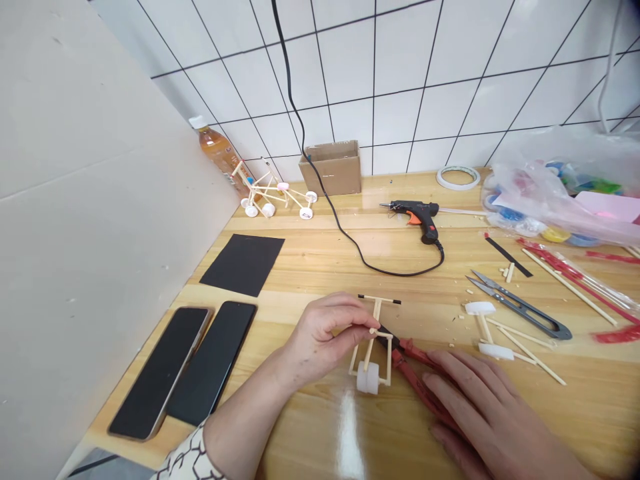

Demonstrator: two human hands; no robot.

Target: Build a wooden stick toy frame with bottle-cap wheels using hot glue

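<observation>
My left hand pinches the top of a small stick frame with a white wheel at its near end, lying on the wooden table. My right hand is closed around the red handles of cutting pliers. The pliers' dark jaws meet a stick of the frame beside my left fingertips.
Two phones lie at the left, with a black sheet behind them. A black glue gun with its cord, thread snips, loose sticks and white wheels lie right. A finished stick model, bottle, cardboard box, tape roll and plastic bags stand at the back.
</observation>
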